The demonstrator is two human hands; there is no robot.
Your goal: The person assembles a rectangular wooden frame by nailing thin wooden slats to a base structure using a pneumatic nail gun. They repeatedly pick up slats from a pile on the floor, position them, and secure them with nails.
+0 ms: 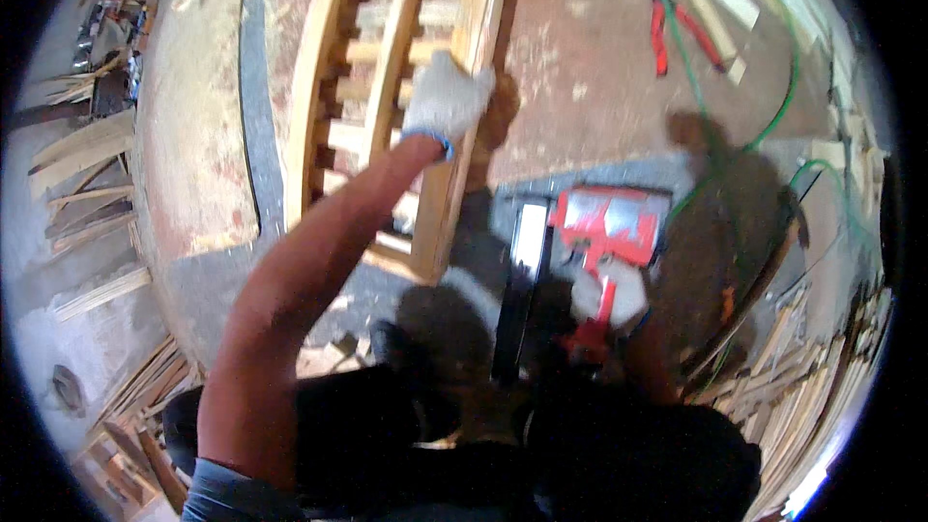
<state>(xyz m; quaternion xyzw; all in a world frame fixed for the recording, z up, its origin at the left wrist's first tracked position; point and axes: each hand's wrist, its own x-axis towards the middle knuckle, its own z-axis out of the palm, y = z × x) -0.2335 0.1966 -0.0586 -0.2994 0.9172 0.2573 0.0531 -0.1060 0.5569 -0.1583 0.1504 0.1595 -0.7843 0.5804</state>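
My left hand point(447, 95), in a pale work glove with a blue cuff, is closed over the right side rail of a slatted wooden frame point(390, 58). The frame lies on the worktable, with several light cross slats between its long rails. In its own pale glove, my right hand point(623, 292) is wrapped around the handle of a red nail gun point(619, 222). The gun's long black magazine point(523, 280) with a bright strip sits to the left of that hand, apart from the frame. Shadow hides part of my right forearm.
Red-handled pliers point(660, 39) lie at the far right of the worktable point(570, 87), beside wood strips point(709, 19). A green air hose point(795, 77) loops there. Wood offcuts point(773, 358) are piled at the lower right, more scraps point(87, 193) at the left.
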